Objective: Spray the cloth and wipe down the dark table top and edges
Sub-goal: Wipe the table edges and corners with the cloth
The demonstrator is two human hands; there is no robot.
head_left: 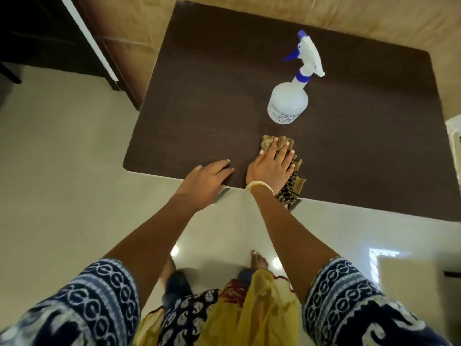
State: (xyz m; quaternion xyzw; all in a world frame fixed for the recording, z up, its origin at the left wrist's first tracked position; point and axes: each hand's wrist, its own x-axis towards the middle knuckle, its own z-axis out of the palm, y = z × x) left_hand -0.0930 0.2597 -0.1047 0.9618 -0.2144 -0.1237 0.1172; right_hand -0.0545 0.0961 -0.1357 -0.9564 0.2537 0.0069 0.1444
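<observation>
A dark brown table top [199, 108] fills the upper middle of the head view. A tan cloth with dark stripes [293, 183] lies on it at the near edge, partly hanging over. My right hand [272, 166] presses flat on the cloth, fingers spread, covering most of it. My left hand [207, 179] rests palm down on the near table edge, just left of the right hand, holding nothing. A clear spray bottle [289, 101] with a white and blue trigger head stands on the table beyond the cloth, untouched.
Pale glossy floor tiles [62, 171] surround the table. Dark furniture with a white edge [82, 33] stands at the upper left. Tan bedding or fabric [349, 18] lies beyond the table. A white object [455, 141] shows at the right edge. My bare feet are below the table edge.
</observation>
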